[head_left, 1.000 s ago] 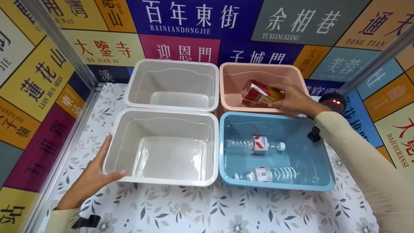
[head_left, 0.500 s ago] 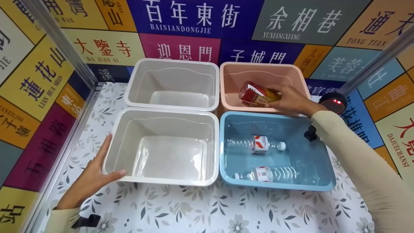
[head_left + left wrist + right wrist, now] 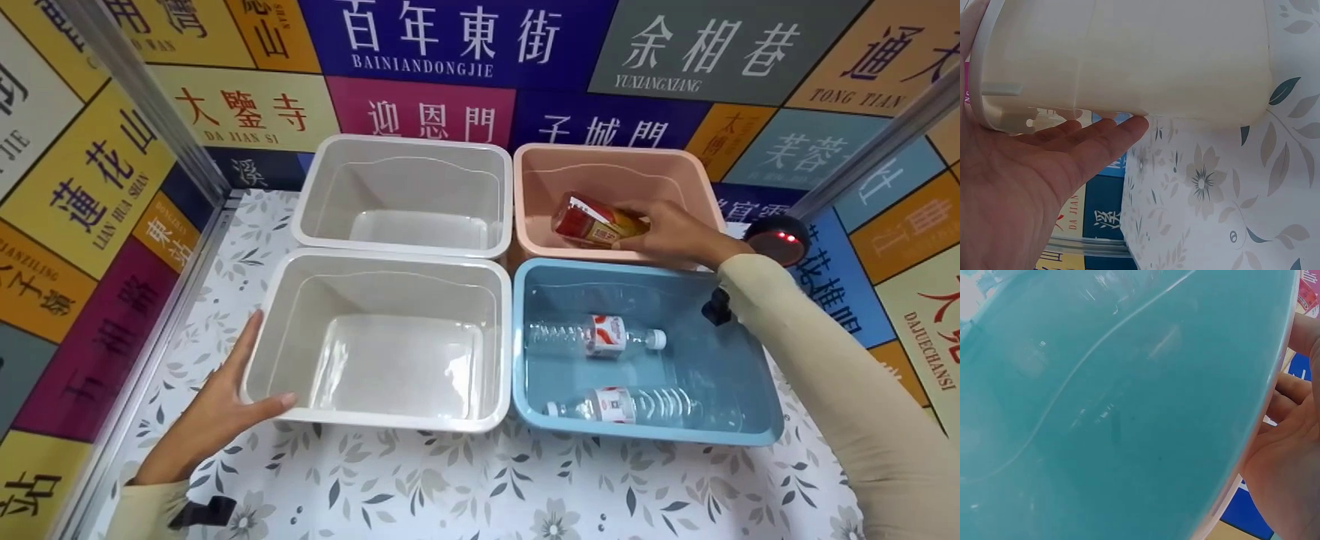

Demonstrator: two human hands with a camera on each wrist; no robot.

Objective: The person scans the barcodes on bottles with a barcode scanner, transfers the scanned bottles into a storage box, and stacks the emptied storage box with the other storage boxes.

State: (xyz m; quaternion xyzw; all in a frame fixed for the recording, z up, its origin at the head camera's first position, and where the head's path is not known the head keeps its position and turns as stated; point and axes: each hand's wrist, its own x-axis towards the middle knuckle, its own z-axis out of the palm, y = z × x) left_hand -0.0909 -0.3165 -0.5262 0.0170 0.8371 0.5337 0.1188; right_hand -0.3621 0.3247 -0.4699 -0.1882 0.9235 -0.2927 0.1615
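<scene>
My right hand (image 3: 679, 232) grips the right end of a red-and-gold can (image 3: 596, 222), its thumb and fingers around it. The can lies tilted inside the pink bin (image 3: 619, 155). Its red end points left. In the right wrist view the blue bin's wall fills most of the picture; a bit of the red can (image 3: 1307, 295) shows at the top right edge. At the front left corner of the near white bin (image 3: 390, 421) is my left hand (image 3: 214, 409), fingers straight along the outer wall and thumb across the rim, as the left wrist view also shows.
Two clear plastic bottles, one (image 3: 607, 335) behind the other (image 3: 615, 405), lie in the blue bin (image 3: 652, 431). Behind the near white bin stands another white bin (image 3: 409, 145). A black round device with red lights (image 3: 778, 238) sits right of the pink bin. Sign-covered panels enclose the table (image 3: 420, 487).
The can has moved slightly left and lower into the pink bin with my right hand still gripping it. My left hand keeps its place at the near white bin.
</scene>
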